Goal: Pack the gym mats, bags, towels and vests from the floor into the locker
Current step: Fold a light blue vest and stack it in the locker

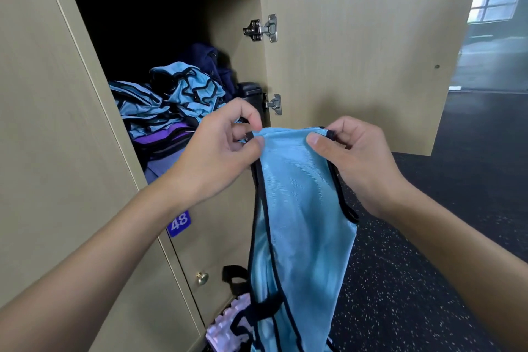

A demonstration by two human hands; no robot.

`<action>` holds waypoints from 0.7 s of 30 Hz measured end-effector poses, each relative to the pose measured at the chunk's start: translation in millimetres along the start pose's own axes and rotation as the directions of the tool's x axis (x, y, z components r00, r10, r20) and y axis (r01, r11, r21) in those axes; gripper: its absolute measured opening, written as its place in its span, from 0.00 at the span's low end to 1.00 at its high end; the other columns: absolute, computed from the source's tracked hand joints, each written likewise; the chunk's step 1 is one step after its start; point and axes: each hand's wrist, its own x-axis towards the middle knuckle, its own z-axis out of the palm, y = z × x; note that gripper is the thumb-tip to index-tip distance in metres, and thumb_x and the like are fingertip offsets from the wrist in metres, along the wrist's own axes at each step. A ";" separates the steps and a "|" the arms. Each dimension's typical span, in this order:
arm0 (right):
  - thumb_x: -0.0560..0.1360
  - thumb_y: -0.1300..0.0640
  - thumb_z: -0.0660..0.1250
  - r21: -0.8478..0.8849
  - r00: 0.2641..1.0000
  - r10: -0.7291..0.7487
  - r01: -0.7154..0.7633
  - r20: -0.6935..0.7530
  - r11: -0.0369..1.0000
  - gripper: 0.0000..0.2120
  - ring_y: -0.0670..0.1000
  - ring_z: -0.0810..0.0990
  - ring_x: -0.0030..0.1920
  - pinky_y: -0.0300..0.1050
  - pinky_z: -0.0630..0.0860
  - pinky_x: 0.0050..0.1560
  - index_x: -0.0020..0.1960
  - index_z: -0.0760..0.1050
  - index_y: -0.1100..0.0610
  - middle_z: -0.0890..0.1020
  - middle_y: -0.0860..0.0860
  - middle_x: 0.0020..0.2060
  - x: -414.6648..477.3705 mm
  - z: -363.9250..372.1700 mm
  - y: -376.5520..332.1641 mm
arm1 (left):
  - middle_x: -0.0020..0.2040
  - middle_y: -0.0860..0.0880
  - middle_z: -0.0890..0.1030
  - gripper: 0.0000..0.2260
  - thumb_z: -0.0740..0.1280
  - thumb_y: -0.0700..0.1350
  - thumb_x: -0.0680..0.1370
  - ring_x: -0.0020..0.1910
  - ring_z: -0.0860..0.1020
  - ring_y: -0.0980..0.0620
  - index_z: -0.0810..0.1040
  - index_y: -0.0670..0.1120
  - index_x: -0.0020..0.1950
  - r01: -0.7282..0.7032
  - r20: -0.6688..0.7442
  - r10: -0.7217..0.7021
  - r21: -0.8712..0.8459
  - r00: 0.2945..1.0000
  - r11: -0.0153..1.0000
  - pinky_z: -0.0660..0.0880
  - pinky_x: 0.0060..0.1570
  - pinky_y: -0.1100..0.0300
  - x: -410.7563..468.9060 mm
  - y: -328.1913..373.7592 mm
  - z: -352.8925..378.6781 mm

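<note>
Light blue vest (297,208) with black trim: hanging full length in front of the open locker (160,37), being held up by its top edge, lower end trailing down past the bottom of the view.

Left hand (220,151): pinching the vest's left top corner between thumb and fingers, closed on the fabric and trim.

Right hand (357,157): pinching the right top corner likewise, thumb lying over the front of the cloth. Hands sitting apart, stretching the top edge flat between them.

Locker door (357,51): standing swung open to the right, two metal hinges (264,28) showing along its inner edge.

Inside the locker: heap of blue vests (183,91) lying crumpled on top; purple folded items (163,137) stacked beneath; dark navy cloth (211,63) bunched at the back; black cylindrical object (251,97) standing at the right wall, kind not clear.

Below: closed door bearing a blue number plate (178,223) reading 48 and a brass knob (202,277).

On the dark speckled floor (400,294): pale pink ridged item (228,320) and black strap (235,276) lying just beside the lower lockers, partly hidden behind the hanging vest.
</note>
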 end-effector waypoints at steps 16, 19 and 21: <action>0.75 0.60 0.73 -0.014 0.996 -0.033 0.032 -0.085 0.999 0.10 0.44 0.71 0.29 0.36 0.69 0.32 0.39 0.73 0.54 0.77 0.44 0.29 -1.9 -0.2 -6.1 | 0.47 0.37 0.85 0.05 0.69 0.34 0.78 0.43 0.79 0.48 0.82 0.42 0.49 0.140 -0.049 -0.142 -0.035 0.989 0.990 0.78 0.52 0.44 -5.0 -7.6 11.6; 0.75 0.59 0.73 0.008 0.998 0.048 -0.048 0.035 0.999 0.16 0.46 0.79 0.36 0.39 0.77 0.40 0.58 0.71 0.49 0.85 0.46 0.39 -4.0 -3.0 -8.0 | 0.46 0.35 0.84 0.06 0.67 0.34 0.80 0.44 0.79 0.44 0.83 0.42 0.48 0.141 -0.105 -0.155 -0.135 0.982 0.981 0.79 0.51 0.45 -3.6 -1.1 11.5; 0.75 0.61 0.72 0.013 0.976 0.131 -0.136 0.173 0.991 0.28 0.49 0.85 0.42 0.43 0.81 0.42 0.67 0.64 0.45 0.87 0.51 0.44 -7.0 -3.7 -8.5 | 0.43 0.35 0.84 0.06 0.66 0.35 0.80 0.41 0.79 0.45 0.82 0.41 0.50 0.125 -0.166 -0.155 -0.179 0.974 0.976 0.77 0.47 0.48 -2.3 1.2 12.9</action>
